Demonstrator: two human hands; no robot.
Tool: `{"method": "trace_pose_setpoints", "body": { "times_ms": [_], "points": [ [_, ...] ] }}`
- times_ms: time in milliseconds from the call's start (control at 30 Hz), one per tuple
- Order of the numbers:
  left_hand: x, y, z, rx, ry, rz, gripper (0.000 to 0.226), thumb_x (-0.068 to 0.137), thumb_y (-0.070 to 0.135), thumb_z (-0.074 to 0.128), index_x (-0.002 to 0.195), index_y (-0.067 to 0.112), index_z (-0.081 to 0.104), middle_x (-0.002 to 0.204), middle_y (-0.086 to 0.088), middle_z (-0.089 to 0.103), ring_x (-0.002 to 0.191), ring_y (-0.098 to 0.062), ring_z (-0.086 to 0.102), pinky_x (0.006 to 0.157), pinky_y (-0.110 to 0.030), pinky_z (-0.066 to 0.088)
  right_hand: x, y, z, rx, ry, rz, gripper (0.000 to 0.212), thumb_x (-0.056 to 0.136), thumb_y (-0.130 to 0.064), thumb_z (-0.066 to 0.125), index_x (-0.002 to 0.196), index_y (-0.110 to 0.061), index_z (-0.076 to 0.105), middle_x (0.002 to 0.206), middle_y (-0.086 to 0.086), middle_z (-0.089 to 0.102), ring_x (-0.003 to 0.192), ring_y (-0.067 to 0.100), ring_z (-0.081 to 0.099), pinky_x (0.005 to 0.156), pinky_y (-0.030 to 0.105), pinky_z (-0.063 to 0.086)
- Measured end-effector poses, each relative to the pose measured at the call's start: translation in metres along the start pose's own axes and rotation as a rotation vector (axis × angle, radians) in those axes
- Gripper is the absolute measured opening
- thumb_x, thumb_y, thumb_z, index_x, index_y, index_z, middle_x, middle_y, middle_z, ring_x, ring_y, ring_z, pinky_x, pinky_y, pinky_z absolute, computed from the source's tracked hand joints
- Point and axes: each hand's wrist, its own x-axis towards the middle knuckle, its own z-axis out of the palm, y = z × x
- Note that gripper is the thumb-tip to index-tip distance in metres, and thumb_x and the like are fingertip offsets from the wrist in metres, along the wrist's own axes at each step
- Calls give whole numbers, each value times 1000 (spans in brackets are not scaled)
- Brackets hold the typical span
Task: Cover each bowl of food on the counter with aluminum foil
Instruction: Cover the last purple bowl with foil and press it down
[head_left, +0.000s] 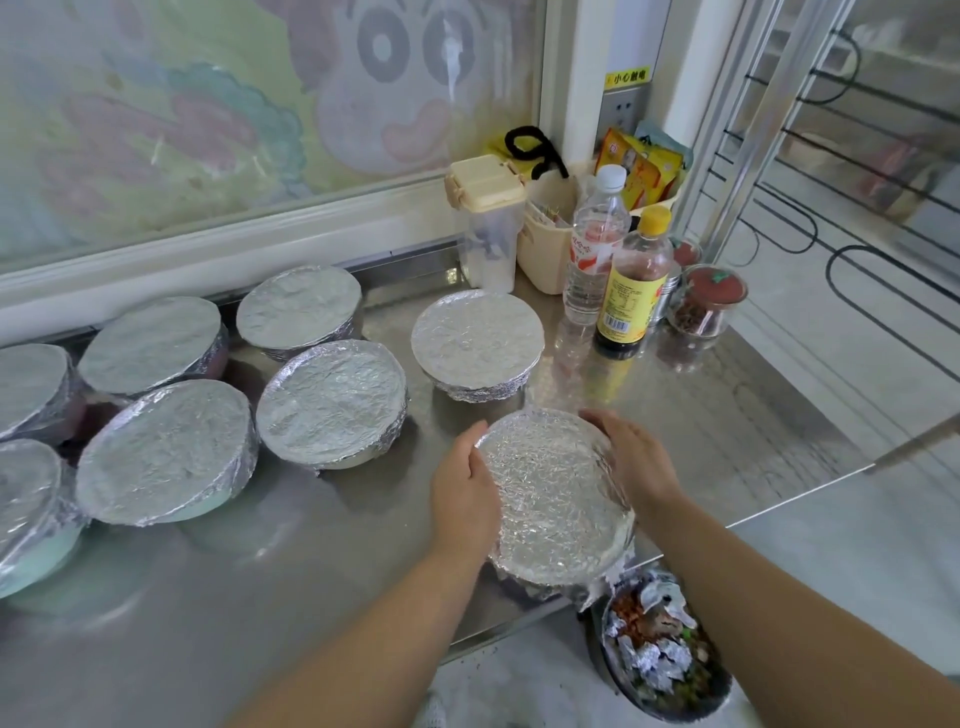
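Note:
A foil-covered bowl (556, 493) sits near the front right edge of the steel counter (260, 597). My left hand (465, 488) grips its left side, fingers curved around the foil rim. My right hand (636, 460) cups the right side, fingers wrapped over the far rim. Several other bowls stand wrapped in foil: one behind at centre (477, 340), one to the left (332, 400), one at the back (300, 306), and more at the far left (166, 447).
Bottles stand at the back right: a water bottle (595, 244) and a dark sauce bottle (631, 291), with a plastic jug (488, 228) and jars (706, 304) nearby. A bin with foil scraps (660, 660) sits below the counter's front edge.

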Motion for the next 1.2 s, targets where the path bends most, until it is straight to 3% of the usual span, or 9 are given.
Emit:
{"method": "trace_pose_setpoints", "body": {
  "times_ms": [133, 300, 367, 533, 733, 867, 967, 1133, 1200],
  "points": [
    [-16, -1, -1, -40, 145, -85, 40, 105, 9, 37, 141, 18, 53, 138, 6, 53, 129, -13, 48, 109, -24, 35, 5, -14, -2, -92, 225, -114, 33, 107, -35, 46, 128, -21, 67, 117, -11, 71, 113, 9, 64, 107, 39, 48],
    [6, 7, -14, 148, 26, 199, 43, 102, 12, 46, 144, 20, 48, 142, 8, 49, 130, -2, 41, 105, -17, 27, -26, 12, 10, -123, 278, -167, 34, 109, -32, 41, 139, -32, 56, 89, -1, 69, 70, 10, 63, 70, 36, 53],
    [17, 17, -16, 198, -156, 207, 43, 104, 16, 44, 147, 22, 46, 145, 7, 51, 126, 1, 44, 101, -16, 32, -29, 36, 22, -136, 277, -138, 41, 108, -35, 39, 146, -29, 52, 98, -7, 56, 83, 6, 44, 75, 30, 41],
    [24, 16, -13, 259, -216, 146, 38, 106, 18, 39, 140, 26, 55, 126, -10, 65, 112, -35, 60, 93, -42, 49, -27, 45, 25, -33, 278, -83, 35, 109, -23, 39, 138, -36, 54, 91, -10, 57, 63, 2, 45, 58, 16, 39],
    [26, 8, -13, 170, -184, 68, 36, 106, 20, 37, 134, 32, 57, 84, 12, 62, 46, -1, 43, 48, -20, 38, -22, 45, 19, 72, 217, -26, 30, 109, -23, 42, 122, -40, 63, 62, -11, 45, 49, 4, 34, 46, 18, 32],
    [32, 4, -19, 200, -210, 45, 34, 105, 26, 39, 131, 30, 60, 105, 10, 66, 82, -3, 58, 70, -23, 43, -17, 33, 10, -40, 126, 21, 29, 108, -30, 41, 93, -26, 65, 73, -3, 47, 59, 9, 39, 59, 26, 35],
    [34, 0, -24, 181, -228, 29, 34, 105, 28, 44, 136, 28, 57, 123, 12, 61, 109, -5, 56, 89, -22, 39, -3, 20, 3, -299, 99, -119, 37, 106, -39, 47, 140, -29, 56, 108, -6, 65, 63, 2, 55, 69, 32, 48],
    [39, -7, -19, 26, -276, -4, 30, 104, 23, 48, 129, 29, 63, 118, 12, 69, 108, -3, 64, 91, -21, 48, 36, -16, 17, -723, -193, -336, 38, 103, -34, 55, 141, -26, 58, 131, -5, 66, 103, 9, 62, 91, 26, 40],
    [39, -7, -17, -2, -277, -23, 28, 104, 22, 48, 125, 29, 65, 114, 12, 70, 104, -2, 65, 84, -18, 48, 45, -22, 22, -828, -280, -307, 33, 103, -33, 57, 134, -28, 65, 119, -8, 71, 96, 7, 63, 84, 23, 41]
  ]
}}
